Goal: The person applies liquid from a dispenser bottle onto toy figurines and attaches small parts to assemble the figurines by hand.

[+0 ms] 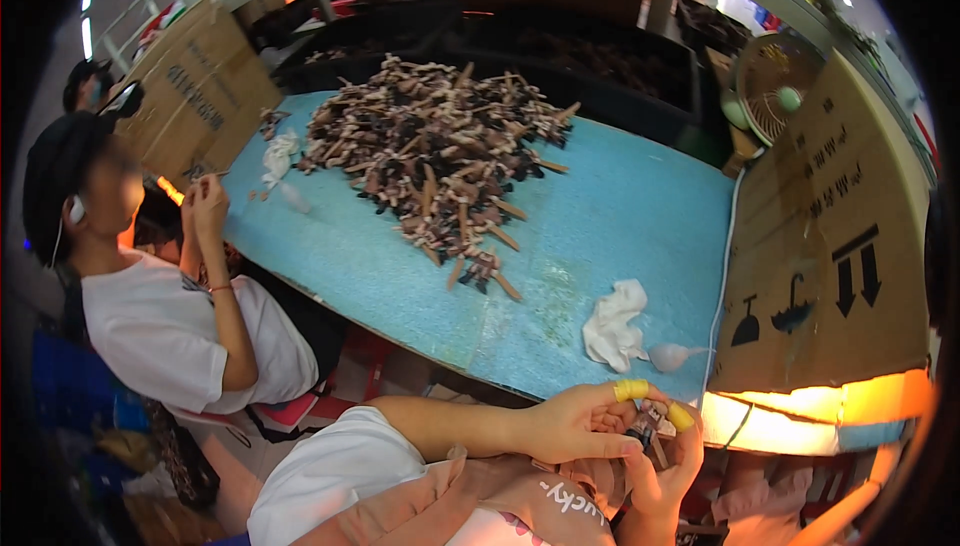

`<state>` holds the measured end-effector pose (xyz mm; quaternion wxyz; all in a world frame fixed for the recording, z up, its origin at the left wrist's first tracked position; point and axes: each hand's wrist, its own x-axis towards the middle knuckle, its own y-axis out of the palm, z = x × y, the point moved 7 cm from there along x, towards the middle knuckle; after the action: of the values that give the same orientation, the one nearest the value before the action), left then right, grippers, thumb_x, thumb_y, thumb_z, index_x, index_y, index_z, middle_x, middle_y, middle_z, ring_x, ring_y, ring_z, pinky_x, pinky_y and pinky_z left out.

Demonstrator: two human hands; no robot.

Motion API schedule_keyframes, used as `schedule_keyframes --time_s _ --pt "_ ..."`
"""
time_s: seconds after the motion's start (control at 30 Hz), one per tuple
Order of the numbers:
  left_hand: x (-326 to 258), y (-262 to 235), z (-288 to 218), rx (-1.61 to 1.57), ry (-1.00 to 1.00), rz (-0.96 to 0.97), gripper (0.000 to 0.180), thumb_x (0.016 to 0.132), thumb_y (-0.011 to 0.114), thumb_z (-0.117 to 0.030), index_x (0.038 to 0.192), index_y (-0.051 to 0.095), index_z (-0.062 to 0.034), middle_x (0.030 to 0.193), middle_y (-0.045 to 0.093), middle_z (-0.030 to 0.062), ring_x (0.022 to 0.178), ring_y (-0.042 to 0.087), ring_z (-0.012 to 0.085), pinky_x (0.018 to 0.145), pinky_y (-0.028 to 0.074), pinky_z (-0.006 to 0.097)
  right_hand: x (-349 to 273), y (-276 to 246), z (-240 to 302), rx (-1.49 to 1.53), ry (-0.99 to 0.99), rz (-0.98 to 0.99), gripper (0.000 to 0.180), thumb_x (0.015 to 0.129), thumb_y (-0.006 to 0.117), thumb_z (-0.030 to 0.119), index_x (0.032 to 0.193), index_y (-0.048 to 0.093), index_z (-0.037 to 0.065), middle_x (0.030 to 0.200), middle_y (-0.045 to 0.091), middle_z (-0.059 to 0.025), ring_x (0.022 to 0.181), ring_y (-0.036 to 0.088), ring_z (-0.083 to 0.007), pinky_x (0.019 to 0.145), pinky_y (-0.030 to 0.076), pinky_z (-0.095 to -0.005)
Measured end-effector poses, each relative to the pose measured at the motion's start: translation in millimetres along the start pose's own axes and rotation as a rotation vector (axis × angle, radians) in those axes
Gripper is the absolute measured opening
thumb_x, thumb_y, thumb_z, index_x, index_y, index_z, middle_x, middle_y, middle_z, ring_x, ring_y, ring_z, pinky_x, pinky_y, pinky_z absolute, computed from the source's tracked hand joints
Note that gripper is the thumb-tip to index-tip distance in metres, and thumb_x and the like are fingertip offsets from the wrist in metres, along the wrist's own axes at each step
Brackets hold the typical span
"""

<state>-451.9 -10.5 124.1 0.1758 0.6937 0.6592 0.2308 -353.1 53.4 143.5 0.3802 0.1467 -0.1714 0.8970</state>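
Left hand: our left hand (575, 424) has its fingers closed around a small doll figure (645, 426), a yellow finger cot on one fingertip
Right hand: our right hand (668, 466) pinches the same figure from below and the right, also with a yellow cot; both hands are clamped on it, close together
Figure in hand: one, dark and tan, held low in front of us, just short of the table's near edge
Work left: we judge most of it lies ahead, as a large pile of figures (440, 146) sits well beyond our hands across the blue table (640, 216), too many to count
Work done: we cannot tell; no finished batch shows near our hands
Cloths: two white rags, one (613, 324) just above our hands, one (279, 156) far to the upper left
Fan: one small fan (772, 86), far up and right
Cardboard boxes: two
Co-workers: one seated person (150, 296) to our left, hands raised
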Motion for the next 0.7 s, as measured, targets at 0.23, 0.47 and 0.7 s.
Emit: schedule_keyframes --time_s 0.23,0.47,0.7 --pt "0.2 3.4 -5.3 0.011 0.039 0.024 0.052 0.084 0.059 -0.011 0.13 0.034 -0.0056 0.072 0.032 -0.0051 0.063 0.03 0.002 0.057 0.028 0.015 0.4 4.6 -0.9 0.133 0.108 -0.009 0.055 0.068 0.073 0.022 0.108 0.048 -0.007 0.104 0.047 -0.0117 0.091 0.051 -0.0198 0.078 0.042 -0.0307" --pt "-2.7 5.8 -8.6 0.04 0.067 0.032 0.054 0.084 0.059 -0.013 0.13 0.034 -0.0038 0.073 0.035 -0.0045 0.064 0.033 0.0022 0.057 0.03 0.015 0.2 5.8 3.8 0.075 0.084 0.024 0.058 0.071 0.071 0.026 0.111 0.046 -0.006 0.107 0.046 -0.0121 0.096 0.049 -0.0198 0.083 0.04 -0.0306" --pt "-9.2 8.5 -3.3 0.026 0.099 0.068 0.059 0.084 0.06 -0.009 0.133 0.027 -0.0014 0.085 0.045 -0.0003 0.073 0.04 0.0041 0.065 0.037 0.019 -6.6 7.0 8.6 0.106 0.054 -0.02 0.06 0.07 0.072 0.029 0.111 0.046 -0.006 0.107 0.046 -0.0115 0.094 0.049 -0.0191 0.081 0.041 -0.0301"
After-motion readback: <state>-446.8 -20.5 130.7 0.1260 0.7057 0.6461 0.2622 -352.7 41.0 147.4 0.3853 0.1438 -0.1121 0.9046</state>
